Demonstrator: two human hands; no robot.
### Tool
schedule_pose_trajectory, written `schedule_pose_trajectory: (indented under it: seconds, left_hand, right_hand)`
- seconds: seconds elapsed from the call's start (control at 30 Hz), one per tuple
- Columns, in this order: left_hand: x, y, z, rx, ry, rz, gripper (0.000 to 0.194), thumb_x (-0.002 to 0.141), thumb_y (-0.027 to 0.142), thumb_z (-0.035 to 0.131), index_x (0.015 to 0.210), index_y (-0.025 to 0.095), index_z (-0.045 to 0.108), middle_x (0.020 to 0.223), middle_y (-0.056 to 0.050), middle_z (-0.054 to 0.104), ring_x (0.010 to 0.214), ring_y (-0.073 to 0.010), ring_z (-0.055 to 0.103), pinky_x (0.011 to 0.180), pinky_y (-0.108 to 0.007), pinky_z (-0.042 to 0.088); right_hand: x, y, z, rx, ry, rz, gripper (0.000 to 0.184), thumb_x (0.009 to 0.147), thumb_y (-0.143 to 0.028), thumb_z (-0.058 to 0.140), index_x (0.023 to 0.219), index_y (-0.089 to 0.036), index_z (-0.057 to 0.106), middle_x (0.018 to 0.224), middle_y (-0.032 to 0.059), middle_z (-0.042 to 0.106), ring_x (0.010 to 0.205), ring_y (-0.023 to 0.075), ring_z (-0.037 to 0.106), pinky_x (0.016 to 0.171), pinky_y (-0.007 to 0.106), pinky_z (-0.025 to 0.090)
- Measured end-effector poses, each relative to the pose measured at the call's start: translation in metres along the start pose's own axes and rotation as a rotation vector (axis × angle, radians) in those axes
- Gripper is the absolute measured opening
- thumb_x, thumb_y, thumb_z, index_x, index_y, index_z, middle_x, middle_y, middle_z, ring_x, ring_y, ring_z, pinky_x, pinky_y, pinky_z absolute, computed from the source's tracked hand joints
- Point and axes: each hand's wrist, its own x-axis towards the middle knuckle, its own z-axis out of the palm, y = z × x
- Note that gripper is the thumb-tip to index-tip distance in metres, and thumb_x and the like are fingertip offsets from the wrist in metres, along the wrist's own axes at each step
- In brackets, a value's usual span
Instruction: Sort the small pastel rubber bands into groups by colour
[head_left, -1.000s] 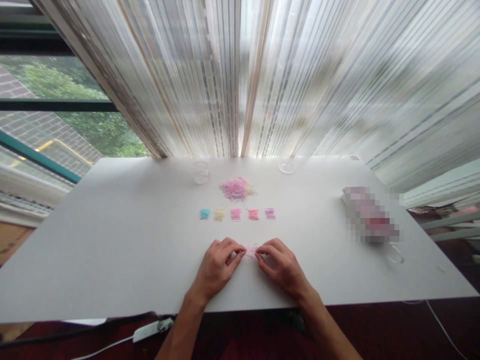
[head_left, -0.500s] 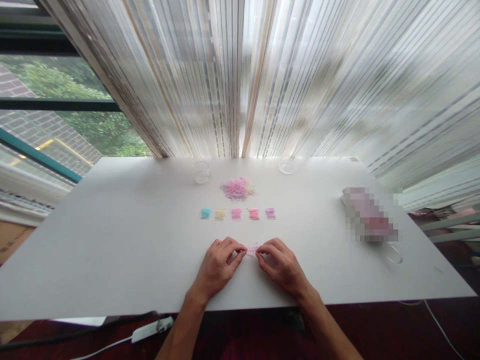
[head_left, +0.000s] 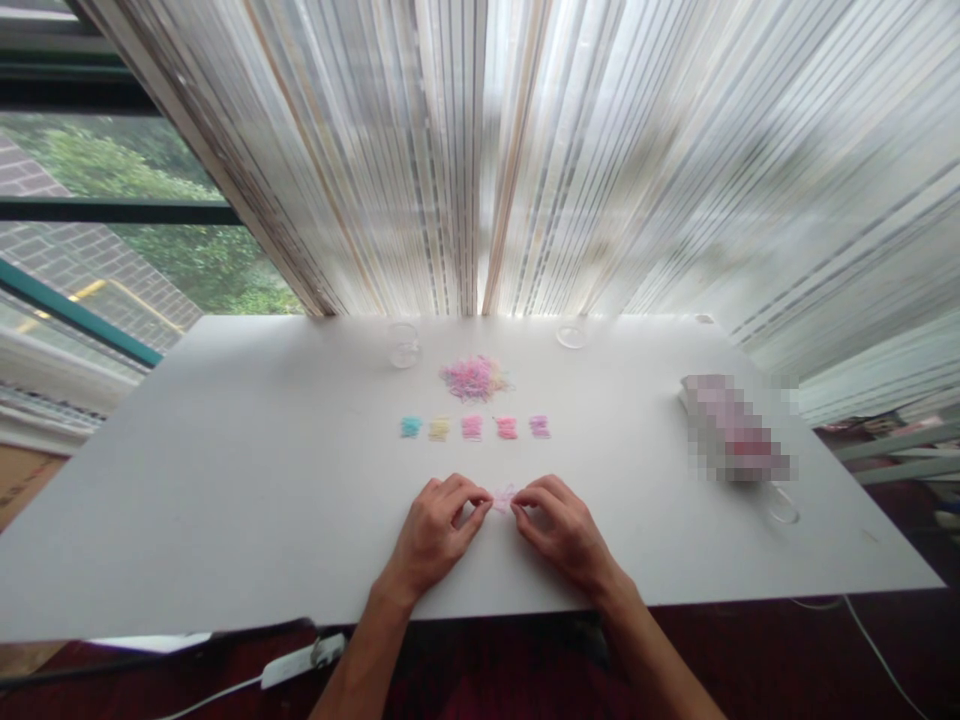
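My left hand (head_left: 439, 532) and my right hand (head_left: 559, 525) rest on the white table (head_left: 225, 470), fingertips pinched together on a small clump of pink strands (head_left: 502, 499) between them. Beyond the hands lies a row of small sorted piles: blue (head_left: 410, 427), yellow (head_left: 439, 428), pink (head_left: 472, 427), darker pink (head_left: 507, 427) and purple (head_left: 539, 426). Farther back sits a larger mixed pile of pastel strands (head_left: 474, 378).
A clear glass cup (head_left: 403, 345) and a clear lid or dish (head_left: 573, 334) stand near the table's far edge. A blurred-out object (head_left: 735, 428) lies at the right, with another clear dish (head_left: 781, 510) by it. Striped curtains hang behind; a power strip (head_left: 300, 660) lies below.
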Motion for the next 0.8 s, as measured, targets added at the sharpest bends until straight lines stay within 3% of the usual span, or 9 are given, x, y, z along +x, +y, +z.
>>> schedule_pose_trajectory:
  seconds: [0.23, 0.4, 0.57, 0.8]
  left_hand:
    - [0.0, 0.0, 0.001, -0.031, 0.007, -0.01, 0.008, 0.097, 0.02, 0.061, 0.096, 0.022, 0.068, 0.086, 0.0, 0.067, 0.068, -0.0135, 0.054, 0.075, -0.031, 0.042]
    - [0.003, 0.0, 0.0, -0.193, 0.142, -0.187, 0.013, 0.097, 0.029, 0.06, 0.094, 0.02, 0.07, 0.085, -0.002, 0.066, 0.062, -0.0116, 0.05, 0.061, -0.024, 0.044]
    - [0.029, -0.004, -0.011, -0.139, 0.319, -0.3, 0.019, 0.094, 0.033, 0.06, 0.092, 0.019, 0.072, 0.083, -0.002, 0.067, 0.056, -0.0098, 0.046, 0.056, -0.023, 0.043]
    - [0.057, -0.02, -0.01, -0.076, 0.326, -0.268, 0.019, 0.091, 0.03, 0.06, 0.09, 0.017, 0.074, 0.084, -0.003, 0.071, 0.052, -0.0091, 0.042, 0.055, -0.023, 0.042]
  right_hand:
    - [0.0, 0.0, 0.0, -0.001, -0.007, 0.012, 0.009, 0.095, -0.014, 0.06, 0.097, -0.022, 0.064, 0.088, 0.0048, 0.064, 0.082, 0.0195, 0.063, 0.073, 0.033, 0.055]
    - [0.002, -0.001, -0.001, -0.006, 0.001, 0.036, 0.011, 0.095, -0.017, 0.06, 0.103, -0.022, 0.066, 0.086, 0.0042, 0.064, 0.08, 0.019, 0.063, 0.072, 0.032, 0.055]
    - [0.003, -0.001, -0.001, 0.015, 0.03, 0.056, 0.011, 0.097, -0.017, 0.058, 0.102, -0.022, 0.065, 0.086, 0.0044, 0.064, 0.078, 0.0185, 0.063, 0.072, 0.032, 0.056]
    - [0.004, -0.001, -0.003, 0.051, 0.045, 0.084, 0.011, 0.098, -0.017, 0.056, 0.097, -0.022, 0.065, 0.084, 0.0041, 0.064, 0.077, 0.0184, 0.063, 0.071, 0.031, 0.055]
